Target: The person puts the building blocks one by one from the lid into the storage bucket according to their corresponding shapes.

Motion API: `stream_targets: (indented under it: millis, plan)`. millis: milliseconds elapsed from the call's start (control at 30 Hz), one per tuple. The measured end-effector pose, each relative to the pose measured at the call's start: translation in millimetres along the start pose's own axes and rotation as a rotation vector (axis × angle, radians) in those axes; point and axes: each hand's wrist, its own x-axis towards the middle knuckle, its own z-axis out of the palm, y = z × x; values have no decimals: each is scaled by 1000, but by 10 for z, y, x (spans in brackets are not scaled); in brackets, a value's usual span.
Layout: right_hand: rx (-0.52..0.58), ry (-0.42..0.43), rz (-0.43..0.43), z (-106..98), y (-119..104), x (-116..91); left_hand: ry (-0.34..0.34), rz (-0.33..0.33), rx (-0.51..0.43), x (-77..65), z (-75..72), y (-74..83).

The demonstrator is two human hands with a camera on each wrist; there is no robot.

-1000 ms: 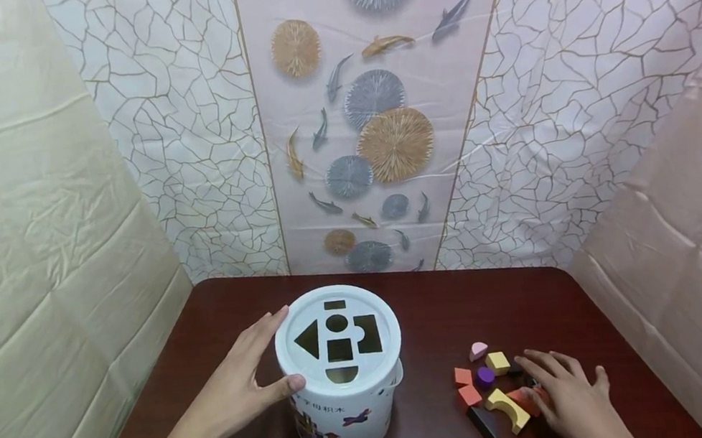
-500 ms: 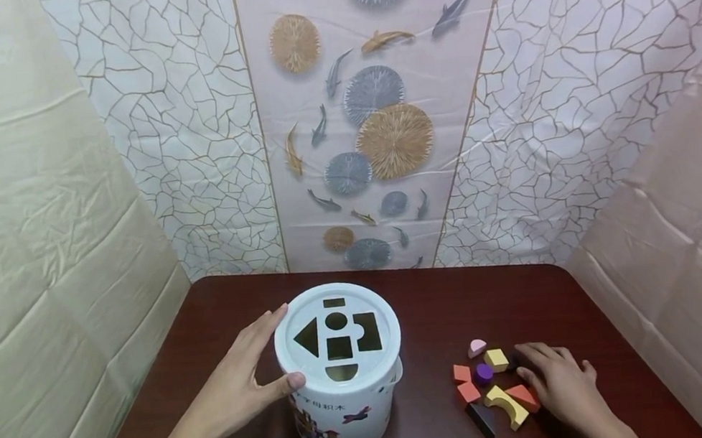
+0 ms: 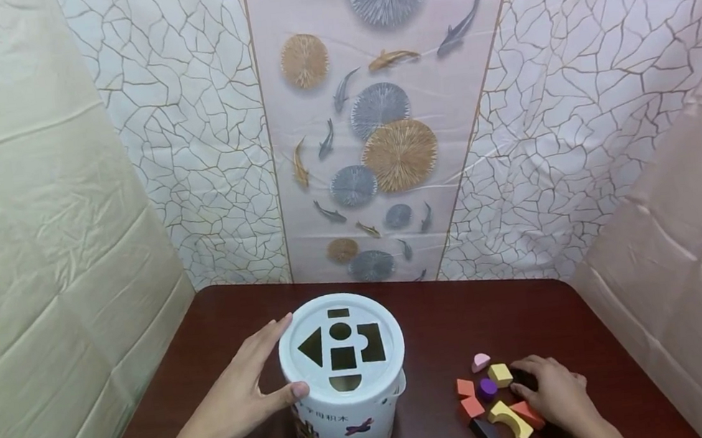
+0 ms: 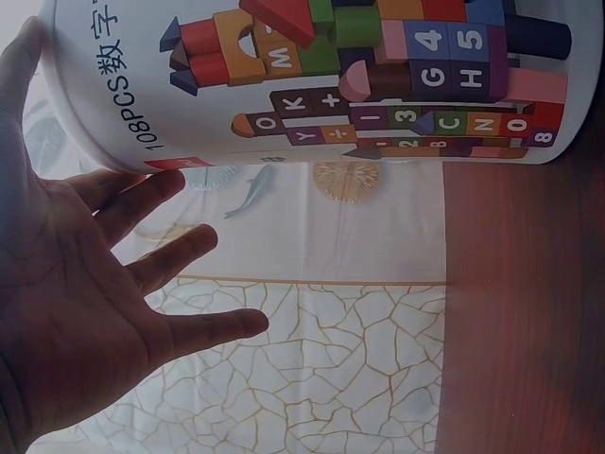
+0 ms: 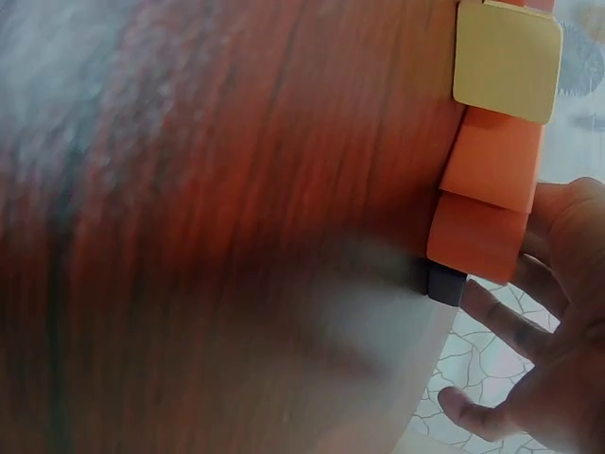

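Note:
A white bucket (image 3: 348, 432) stands on the table, its lid (image 3: 292, 385) cut with several shaped holes. My left hand (image 3: 241, 394) rests on it, thumb and index finger spread along the rim. In the left wrist view the other fingers of the left hand (image 4: 85, 293) stretch out beside the printed bucket wall (image 4: 104, 104). At the right, my right hand (image 3: 559, 390) bends thumb and index finger around a black block (image 5: 447, 284), mostly hidden by the fingers. Close by its thumb lie an orange wedge (image 3: 528, 414), a yellow arch (image 3: 511, 423) and a yellow cube (image 3: 501, 375).
Left of the right hand lie a purple cylinder (image 3: 488, 389), a pink half-round block (image 3: 481, 362), two orange blocks (image 3: 472, 407) and a black wedge (image 3: 485, 437). The dark red table (image 3: 427, 319) meets a patterned cloth wall (image 3: 222, 226) at the back.
My right hand has drawn its fingers in around the black block beside the yellow cube. The left hand stays at the lid; the head view has shifted slightly.

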Motion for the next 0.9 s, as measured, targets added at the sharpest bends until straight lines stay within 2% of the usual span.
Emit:
stream_targets:
  millis: [200, 400, 533, 733, 900]
  plan:
    - [37, 36, -21, -122, 6, -43, 5, 4, 1, -3, 9, -5]
    - [97, 185, -132, -274, -62, -136, 12, 8, 8, -6, 12, -11]
    - [96, 282, -210, -344, -116, -173, 13, 4, 10, -8, 12, -15]
    - [82, 380, -286, -426, -168, -190, 11, -2, 6, -2, 11, -14]
    - [98, 441, -318, -482, -210, -211, 14, 5, 8, -5, 14, -10]
